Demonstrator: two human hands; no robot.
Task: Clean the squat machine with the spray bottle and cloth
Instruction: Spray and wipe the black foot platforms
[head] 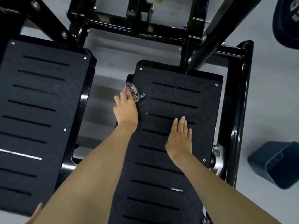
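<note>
The squat machine has two black slotted foot plates. My left hand [125,109] grips a pink and grey patterned cloth [135,92] at the near-left edge of the right foot plate [202,97]. My right hand [180,138] rests flat, fingers straight, on the middle of that same plate. The left foot plate [40,110] lies apart on the left. No spray bottle is in view.
Black frame bars [233,110] run along the right side and across the back. A dark blue bin [278,164] lies tipped on the grey floor at the right. A weight plate [286,21] shows at the top right corner.
</note>
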